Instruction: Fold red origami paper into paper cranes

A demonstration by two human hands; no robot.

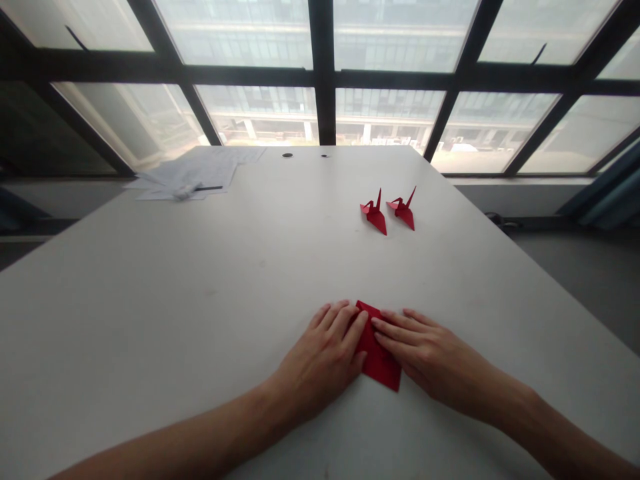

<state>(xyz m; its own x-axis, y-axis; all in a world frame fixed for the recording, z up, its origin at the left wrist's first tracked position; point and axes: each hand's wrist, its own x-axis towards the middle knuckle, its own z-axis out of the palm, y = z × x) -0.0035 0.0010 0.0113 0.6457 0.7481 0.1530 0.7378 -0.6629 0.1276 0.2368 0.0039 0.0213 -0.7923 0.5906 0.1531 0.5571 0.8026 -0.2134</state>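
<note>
My left hand (325, 357) and right hand (425, 357) lie nearest, both flat on the table (200, 300), palms down. Neither hand pinches anything. The fingers are extended and close together, and the fingertips of both meet on the red paper (381, 368) and press it to the surface. The paper sits at the near edge, between my hands. It is folded flat into a pointed shape, with no neck, tail or wing raised.

Work completed, by my judgement: two red paper cranes, the left crane (375, 213) and the right crane (404, 210), stand side by side, well beyond my hands. The piece under my fingers is at a flat, early stage, with shaping left to do.

Surface: white, with faint scuffs. A loose stack of papers (190, 177) lies at the far left corner. Room: dark-framed windows (320, 40) run behind the table, with buildings outside.
</note>
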